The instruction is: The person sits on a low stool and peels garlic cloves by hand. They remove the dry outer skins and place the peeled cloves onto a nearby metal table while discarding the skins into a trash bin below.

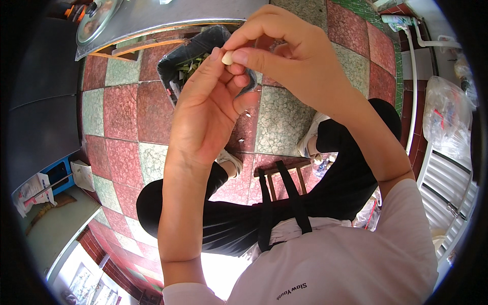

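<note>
A small cream-coloured piece, apparently a garlic clove (227,57), is pinched at the fingertips of both hands. My left hand (204,110) is turned palm up, with its thumb and fingertips at the clove's left side. From the right, my right hand (301,65) grips it between thumb and index finger. Below the hands stands a waste bin (166,63) lined with a dark plastic bag. Green plant scraps (190,66) lie inside it, and my left hand hides part of the bin.
A grey tabletop (171,13) with a glass lid (97,23) borders the far side. Small pale scraps (241,140) dot the tiled floor (120,112). At right are a white pipe (411,95) and a clear plastic bag (444,114). A wooden slatted piece (301,181) is between my legs.
</note>
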Motion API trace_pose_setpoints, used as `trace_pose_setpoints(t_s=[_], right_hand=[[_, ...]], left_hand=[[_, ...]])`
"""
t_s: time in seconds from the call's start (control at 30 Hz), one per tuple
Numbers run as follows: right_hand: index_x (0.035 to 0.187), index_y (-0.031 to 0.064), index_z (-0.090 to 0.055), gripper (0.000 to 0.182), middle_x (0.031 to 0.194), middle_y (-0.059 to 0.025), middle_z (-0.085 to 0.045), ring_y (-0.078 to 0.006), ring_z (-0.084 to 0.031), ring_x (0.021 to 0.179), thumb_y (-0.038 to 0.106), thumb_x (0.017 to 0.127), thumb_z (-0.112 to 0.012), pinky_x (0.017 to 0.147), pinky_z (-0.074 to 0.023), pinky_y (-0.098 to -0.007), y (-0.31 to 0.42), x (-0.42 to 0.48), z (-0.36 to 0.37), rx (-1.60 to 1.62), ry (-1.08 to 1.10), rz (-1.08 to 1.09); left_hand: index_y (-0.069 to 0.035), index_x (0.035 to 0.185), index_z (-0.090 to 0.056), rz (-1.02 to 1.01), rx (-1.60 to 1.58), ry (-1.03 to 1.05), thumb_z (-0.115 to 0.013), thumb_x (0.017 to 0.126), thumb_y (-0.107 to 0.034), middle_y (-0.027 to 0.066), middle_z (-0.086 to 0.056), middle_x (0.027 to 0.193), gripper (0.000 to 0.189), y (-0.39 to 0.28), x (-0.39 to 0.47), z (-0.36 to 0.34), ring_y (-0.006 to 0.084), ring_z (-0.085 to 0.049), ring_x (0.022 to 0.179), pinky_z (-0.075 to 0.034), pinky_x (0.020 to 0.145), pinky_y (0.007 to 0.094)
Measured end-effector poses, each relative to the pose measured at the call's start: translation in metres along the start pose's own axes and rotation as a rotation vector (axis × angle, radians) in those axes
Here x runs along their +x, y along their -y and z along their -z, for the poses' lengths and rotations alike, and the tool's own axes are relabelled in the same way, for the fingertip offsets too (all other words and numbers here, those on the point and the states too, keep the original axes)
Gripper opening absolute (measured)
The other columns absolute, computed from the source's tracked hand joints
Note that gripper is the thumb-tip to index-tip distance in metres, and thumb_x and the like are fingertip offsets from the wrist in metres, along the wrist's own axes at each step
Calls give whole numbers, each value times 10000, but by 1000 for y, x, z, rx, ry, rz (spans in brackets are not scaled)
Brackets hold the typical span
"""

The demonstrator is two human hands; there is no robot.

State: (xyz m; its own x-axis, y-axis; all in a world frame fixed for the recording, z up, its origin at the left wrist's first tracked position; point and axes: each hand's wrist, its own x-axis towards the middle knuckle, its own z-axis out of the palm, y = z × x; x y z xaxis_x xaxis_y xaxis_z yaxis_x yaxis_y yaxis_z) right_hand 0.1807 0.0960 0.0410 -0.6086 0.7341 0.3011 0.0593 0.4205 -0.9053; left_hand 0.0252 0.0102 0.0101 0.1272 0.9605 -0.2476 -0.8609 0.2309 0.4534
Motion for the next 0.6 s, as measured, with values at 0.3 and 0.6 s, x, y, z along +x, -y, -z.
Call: trace_pose_setpoints(t_s=[0.3, 0.6], right_hand=[[883, 35, -649, 140, 851, -46, -588, -122, -572, 671, 147, 819, -702, 604, -460, -270, 2, 0, -1, -71, -50, -32], [900, 77, -541, 152, 885, -48, -558, -198, -597, 688, 25, 814, -655, 599, -476, -301, 1, -3, -7, -76, -55, 253]], left_hand=[[-43, 981, -633, -73, 223, -103, -510, 999, -339, 28, -624, 860, 321, -2, -2, -11, 86, -619, 759, -607, 656, 259], [-58, 959, -634, -113, 290, -171, -541, 983, -363, 4, -576, 794, 319, 1, -4, -23, 74, -571, 710, -552, 546, 220]])
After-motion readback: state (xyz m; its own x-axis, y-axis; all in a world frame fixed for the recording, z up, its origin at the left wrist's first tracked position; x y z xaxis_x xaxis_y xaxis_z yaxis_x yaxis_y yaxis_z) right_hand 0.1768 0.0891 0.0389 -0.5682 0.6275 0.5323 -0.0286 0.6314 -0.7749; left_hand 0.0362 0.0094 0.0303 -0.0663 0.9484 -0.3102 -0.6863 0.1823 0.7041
